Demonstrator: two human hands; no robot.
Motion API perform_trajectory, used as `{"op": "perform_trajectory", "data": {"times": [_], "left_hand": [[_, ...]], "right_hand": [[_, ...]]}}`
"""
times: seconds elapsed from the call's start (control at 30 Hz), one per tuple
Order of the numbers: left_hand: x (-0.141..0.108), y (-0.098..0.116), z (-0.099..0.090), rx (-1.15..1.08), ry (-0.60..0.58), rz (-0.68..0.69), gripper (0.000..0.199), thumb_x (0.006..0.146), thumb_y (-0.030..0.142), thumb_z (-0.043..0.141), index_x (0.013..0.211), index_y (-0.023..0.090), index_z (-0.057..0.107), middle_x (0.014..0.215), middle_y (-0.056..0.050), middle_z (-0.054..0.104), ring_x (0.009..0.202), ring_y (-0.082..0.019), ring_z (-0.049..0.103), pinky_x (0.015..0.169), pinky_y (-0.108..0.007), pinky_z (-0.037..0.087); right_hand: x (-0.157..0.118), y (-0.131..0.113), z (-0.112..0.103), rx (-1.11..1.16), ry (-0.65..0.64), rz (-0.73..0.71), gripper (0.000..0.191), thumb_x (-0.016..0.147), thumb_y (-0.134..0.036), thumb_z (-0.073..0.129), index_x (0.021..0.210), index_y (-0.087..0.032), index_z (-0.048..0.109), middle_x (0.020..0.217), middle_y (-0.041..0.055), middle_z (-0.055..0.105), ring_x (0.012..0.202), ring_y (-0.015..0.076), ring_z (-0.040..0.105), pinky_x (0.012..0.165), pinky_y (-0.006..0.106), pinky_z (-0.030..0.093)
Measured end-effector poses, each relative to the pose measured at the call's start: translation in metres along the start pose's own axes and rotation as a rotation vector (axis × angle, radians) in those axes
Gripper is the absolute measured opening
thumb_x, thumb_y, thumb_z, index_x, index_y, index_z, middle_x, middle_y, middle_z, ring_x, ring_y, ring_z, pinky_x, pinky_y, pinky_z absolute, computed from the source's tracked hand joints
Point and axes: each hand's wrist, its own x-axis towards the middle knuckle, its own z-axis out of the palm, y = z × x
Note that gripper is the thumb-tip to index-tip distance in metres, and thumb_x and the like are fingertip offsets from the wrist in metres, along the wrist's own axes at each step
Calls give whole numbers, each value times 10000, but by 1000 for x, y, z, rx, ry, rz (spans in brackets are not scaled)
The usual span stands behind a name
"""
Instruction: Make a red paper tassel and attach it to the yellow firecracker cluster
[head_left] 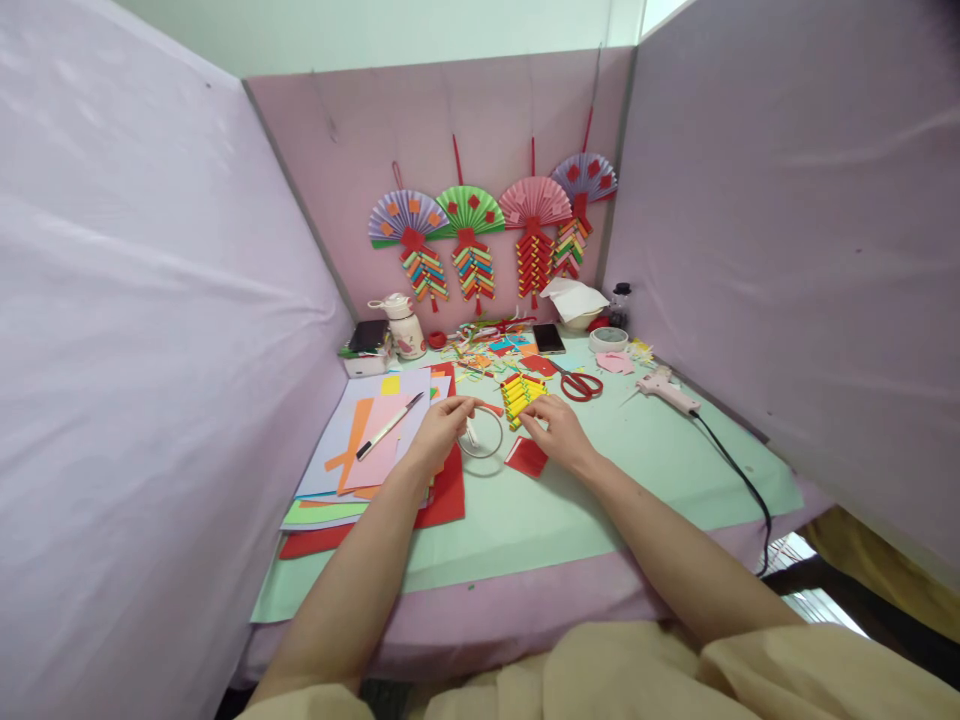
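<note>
A thin pale ring (501, 432) is pinched by the fingers of the left hand (444, 428). The fingers of the right hand (559, 430) are bent in, right by the yellow paper rolls (514, 397); whether anything is held there cannot be told. The rolls are laid side by side on the worktop (600, 510), just past the hands. A red paper piece (529, 459) is seen just below the right hand.

To the left, a pen (390, 427) is laid on a pile of colored paper (320, 512). Red-handled scissors (583, 386) are seen to the right of the rolls.

At the back, a bottle (408, 335) is topped with a lid, so its inside is hidden. Beside it, a dark flat thing (370, 337) is held up by a white box (368, 364). A bowl (582, 324) is covered by a white sheet (574, 298); what is kept inside cannot be seen. Next to it, a small dark jar (619, 309) is closed with a black top. Four paper fans (471, 208) are hung on the wall.
</note>
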Motion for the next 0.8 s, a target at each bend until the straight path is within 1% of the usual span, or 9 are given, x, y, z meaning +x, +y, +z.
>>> {"op": "perform_trajectory", "data": {"times": [0.1, 0.2, 0.3, 0.4, 0.43, 0.5, 0.63, 0.7, 0.8], "left_hand": [[5, -4, -14, 245, 71, -5, 363, 804, 455, 561, 929, 150, 713, 640, 6, 542, 504, -96, 409, 484, -227, 295], [10, -10, -22, 531, 104, 6, 292, 839, 370, 518, 862, 159, 719, 713, -32, 626, 666, -168, 547, 630, -276, 406], [10, -17, -18, 809, 218, 70, 253, 830, 324, 557, 973, 178, 707, 960, -102, 665, 940, -267, 585, 810, -371, 429], [5, -19, -5, 952, 362, 210, 325, 789, 289, 640, 1104, 215, 659, 1166, -142, 598, 1152, -331, 497, 932, -469, 383], [2, -19, 2, 919, 346, 253, 325, 787, 278, 647, 1106, 216, 651, 1165, -139, 599, 1159, -325, 497, 950, -477, 376], [-2, -19, 17, 731, 221, 287, 284, 795, 273, 644, 1071, 204, 646, 1098, -119, 636, 1089, -284, 558, 941, -446, 406], [-10, -19, 48, 165, 18, 97, 287, 743, 319, 697, 980, 174, 625, 979, -97, 682, 925, -226, 641, 808, -359, 493], [-11, -19, 57, -29, 16, 44, 294, 707, 292, 718, 950, 167, 610, 893, -73, 686, 855, -198, 650, 755, -318, 501], [-12, -18, 59, -110, 62, 63, 296, 667, 253, 730, 924, 170, 609, 779, -21, 665, 764, -158, 636, 703, -271, 485]], "right_hand": [[-1, 3, 3, -204, -172, 147, 198, 834, -380, 593, 777, -203, 661, 856, 69, 650, 879, 218, 566, 764, 326, 384], [-4, -1, 8, -347, -299, 175, 301, 747, -489, 667, 830, -200, 653, 938, 94, 637, 932, 254, 557, 739, 329, 369], [-6, -5, 13, -346, -331, 226, 345, 661, -479, 735, 827, -200, 619, 971, 95, 626, 954, 269, 543, 726, 326, 354], [-5, -3, 17, -206, -294, 332, 280, 633, -373, 747, 772, -209, 567, 856, 44, 627, 868, 228, 552, 715, 312, 342], [-4, -1, 18, -127, -260, 365, 243, 640, -328, 729, 749, -210, 546, 801, 21, 619, 816, 206, 552, 703, 303, 343], [-2, 2, 19, 93, -163, 412, 197, 654, -278, 683, 705, -212, 505, 706, -14, 587, 716, 169, 535, 664, 285, 353], [1, 1, 19, 641, 30, 473, 267, 638, -350, 680, 719, -220, 462, 634, -39, 547, 601, 143, 510, 582, 269, 387], [2, -2, 18, 795, 66, 502, 304, 626, -369, 698, 746, -221, 460, 634, -40, 559, 578, 137, 514, 566, 267, 397], [1, -4, 18, 851, 53, 527, 323, 617, -364, 711, 766, -221, 463, 628, -41, 572, 566, 135, 521, 556, 265, 400]]}}
